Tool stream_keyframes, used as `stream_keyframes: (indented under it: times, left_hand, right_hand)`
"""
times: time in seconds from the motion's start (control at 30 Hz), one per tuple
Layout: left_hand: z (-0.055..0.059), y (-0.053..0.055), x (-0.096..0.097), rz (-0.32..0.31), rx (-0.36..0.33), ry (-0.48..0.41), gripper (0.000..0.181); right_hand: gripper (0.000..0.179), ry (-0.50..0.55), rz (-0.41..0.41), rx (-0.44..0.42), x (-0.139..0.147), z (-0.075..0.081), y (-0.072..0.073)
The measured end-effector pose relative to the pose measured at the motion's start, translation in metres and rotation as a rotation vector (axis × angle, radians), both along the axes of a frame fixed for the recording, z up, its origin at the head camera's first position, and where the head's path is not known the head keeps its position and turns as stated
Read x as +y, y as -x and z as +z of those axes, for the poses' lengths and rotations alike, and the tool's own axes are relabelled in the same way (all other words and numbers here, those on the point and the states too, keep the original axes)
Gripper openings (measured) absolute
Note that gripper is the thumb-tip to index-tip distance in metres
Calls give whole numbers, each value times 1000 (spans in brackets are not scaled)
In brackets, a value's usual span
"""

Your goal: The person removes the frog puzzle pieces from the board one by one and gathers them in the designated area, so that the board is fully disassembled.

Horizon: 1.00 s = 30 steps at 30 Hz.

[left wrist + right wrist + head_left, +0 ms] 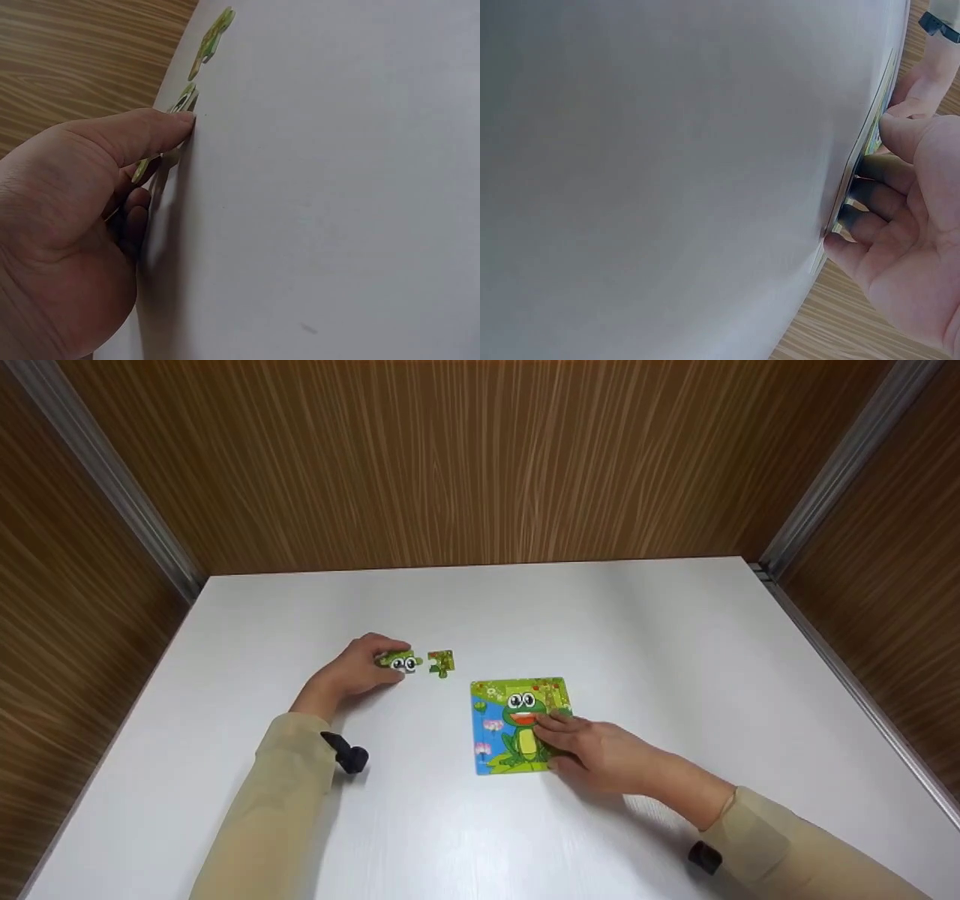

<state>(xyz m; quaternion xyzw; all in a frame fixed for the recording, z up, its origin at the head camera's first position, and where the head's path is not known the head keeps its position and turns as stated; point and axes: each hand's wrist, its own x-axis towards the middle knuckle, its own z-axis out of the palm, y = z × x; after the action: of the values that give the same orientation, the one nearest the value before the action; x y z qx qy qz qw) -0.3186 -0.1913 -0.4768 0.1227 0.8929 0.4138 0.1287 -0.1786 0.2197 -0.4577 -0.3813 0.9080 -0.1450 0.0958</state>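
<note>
My left hand [358, 666] pinches a green jigsaw piece [403, 663] printed with two white cartoon eyes, thumb on its near side and fingers on its far side. In the left wrist view the piece [184, 97] is tilted and partly hidden by the thumb. Just right of it lies a second green jigsaw piece [442, 662] with knobs. A square frog puzzle board [517, 735] is flat on the table, nearer to me. My right hand [600, 754] rests its outstretched fingers on the board's right part, covering some of the picture.
The white table [420, 825] has brown wood-grain panels [480, 465] behind it and at both sides. Metal rails [832, 472] run along the panel corners. A small black device [346, 753] sits at the left cuff, another [705, 857] at the right.
</note>
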Motion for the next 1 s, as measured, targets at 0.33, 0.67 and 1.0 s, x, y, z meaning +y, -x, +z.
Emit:
stream_keyframes:
  times: [0.33,0.67,1.0]
  left_hand:
    - [-3,-1,-2,-13,-4,15,53]
    - [-5,-1,-1,-13,-15,48,53]
    - [-9,-2,-5,-4,-11,29,53]
  right_hand:
    - [54,13,10,18,2,-1,-1]
    - [55,-5,-7,-6,1,0,-2]
    - [53,9,-1,-5,0,-2,-2]
